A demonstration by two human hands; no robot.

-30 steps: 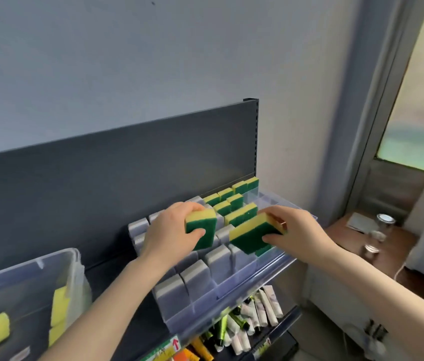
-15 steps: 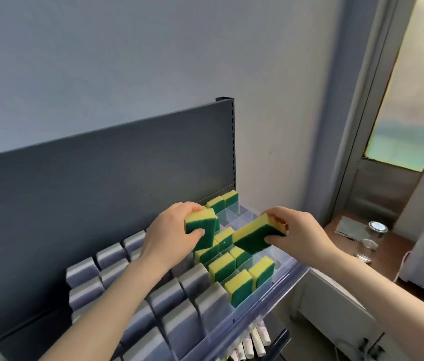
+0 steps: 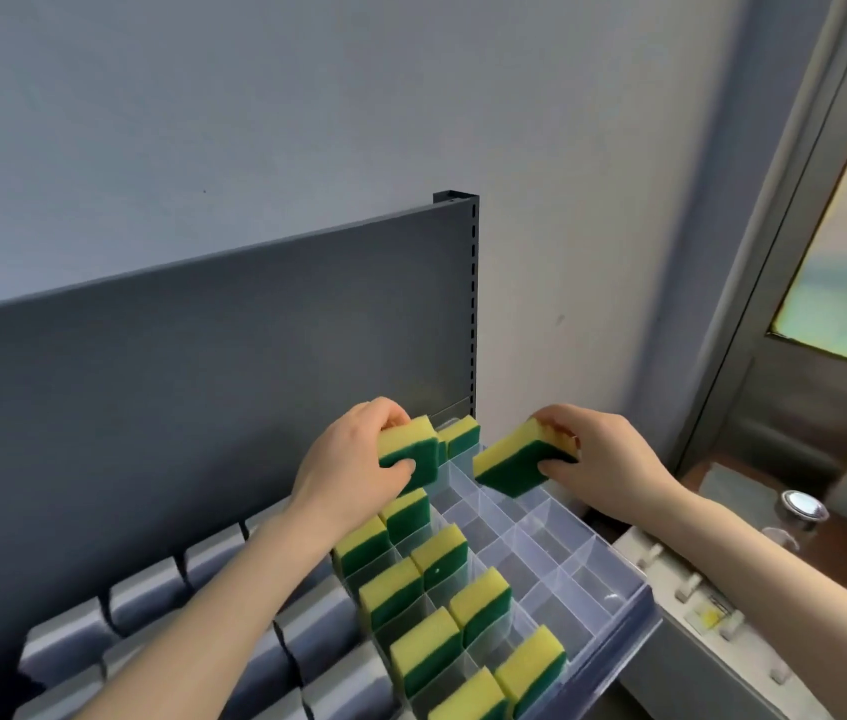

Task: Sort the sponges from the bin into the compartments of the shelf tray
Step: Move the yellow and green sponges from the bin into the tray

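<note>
**Risks**

1. The shelf tray is clear plastic with thin dividers. With both hands loaded, neither is free to steady it. A firm push could shift the tray or flex a divider.
2. Seated yellow-and-green sponges stand on edge in the tray's middle rows, packed close together. A hand coming down beside them could tip or lift a neighbour.
3. The left hand pinches the left sponge, thumb across the green face and fingers curled over the top. The sponge is upright above the tray's rear-left cells, just above a seated sponge, and could be set down in an occupied cell.
4. The right hand pinches the right sponge at one end, thumb on the green face. The sponge is tilted almost flat above the empty rear-right cells. If it is not turned on edge, it would probably bridge the dividers instead of dropping in.

**Hidden or unclear**

- The bin is out of view, so the remaining stock is unknown.
- The tray's near end runs off the bottom of the frame.
- The left forearm covers cells on the tray's left side.
- The grey blocks left of the tray are blurred; they are probably sponges.
- The cell directly beneath the left sponge is masked by the hand.
</note>
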